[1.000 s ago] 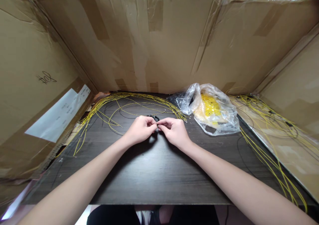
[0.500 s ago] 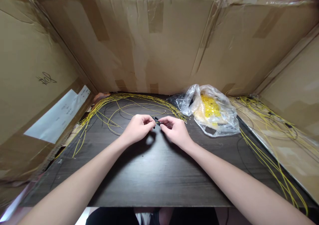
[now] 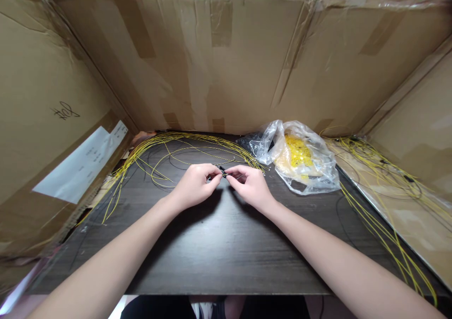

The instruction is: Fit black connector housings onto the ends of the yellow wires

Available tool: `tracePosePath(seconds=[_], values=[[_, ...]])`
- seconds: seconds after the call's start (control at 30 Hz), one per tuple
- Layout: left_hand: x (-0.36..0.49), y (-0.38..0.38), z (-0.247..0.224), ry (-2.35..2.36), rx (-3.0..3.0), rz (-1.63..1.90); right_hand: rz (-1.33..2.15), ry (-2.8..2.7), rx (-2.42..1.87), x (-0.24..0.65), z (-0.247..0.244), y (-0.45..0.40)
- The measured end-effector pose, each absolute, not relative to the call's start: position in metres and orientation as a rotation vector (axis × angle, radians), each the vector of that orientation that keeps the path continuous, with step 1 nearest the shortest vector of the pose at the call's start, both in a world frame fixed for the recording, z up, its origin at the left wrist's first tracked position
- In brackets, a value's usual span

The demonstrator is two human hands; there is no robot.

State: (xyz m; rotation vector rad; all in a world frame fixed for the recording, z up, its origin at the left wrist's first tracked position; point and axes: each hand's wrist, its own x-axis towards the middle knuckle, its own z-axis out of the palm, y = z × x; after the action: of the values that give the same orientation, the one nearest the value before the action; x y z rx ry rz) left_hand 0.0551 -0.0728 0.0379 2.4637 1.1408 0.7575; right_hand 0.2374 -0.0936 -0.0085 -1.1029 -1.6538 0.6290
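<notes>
Between my two hands, above the dark table [image 3: 219,253], is a small black connector [image 3: 223,171]; a bit of yellow shows at it. My left hand [image 3: 198,185] pinches its left side with thumb and forefinger. From the other side, the thumb and fingertips of my right hand [image 3: 250,187] close on it too. Fingertips hide most of the piece, so its exact shape is unclear. Behind my hands, a bundle of long yellow wires [image 3: 183,135] curves across the table, with thin black wires among them.
A clear plastic bag [image 3: 326,180] of small yellow parts lies right of my hands, beside a bag of dark pieces [image 3: 249,141]. More yellow wires [image 3: 374,225] spread along the right edge. Cardboard walls [image 3: 247,65] enclose the back and sides.
My left hand has shifted slightly to the right, and its thumb sits closer to my right fingertips. The black connector has turned a little. My right hand stays nearly still.
</notes>
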Motion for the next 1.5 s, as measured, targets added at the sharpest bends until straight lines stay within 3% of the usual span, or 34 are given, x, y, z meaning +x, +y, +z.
tracePosePath(seconds=[0.6,1.3,1.5], values=[[0.052,-0.0703,0.0331,1.052,2.657,0.746,0.672,-1.676,-1.068,0.2378,-0.0127,-0.0921],[0.0506,-0.0678,0.0339,1.202,2.479,0.807,0.712,-1.677,-1.166,0.2397,-0.0129,-0.0897],[0.0504,-0.0672,0.0347,1.203,2.42,0.845,0.62,-1.908,-1.229,0.2428,-0.0114,-0.0874]])
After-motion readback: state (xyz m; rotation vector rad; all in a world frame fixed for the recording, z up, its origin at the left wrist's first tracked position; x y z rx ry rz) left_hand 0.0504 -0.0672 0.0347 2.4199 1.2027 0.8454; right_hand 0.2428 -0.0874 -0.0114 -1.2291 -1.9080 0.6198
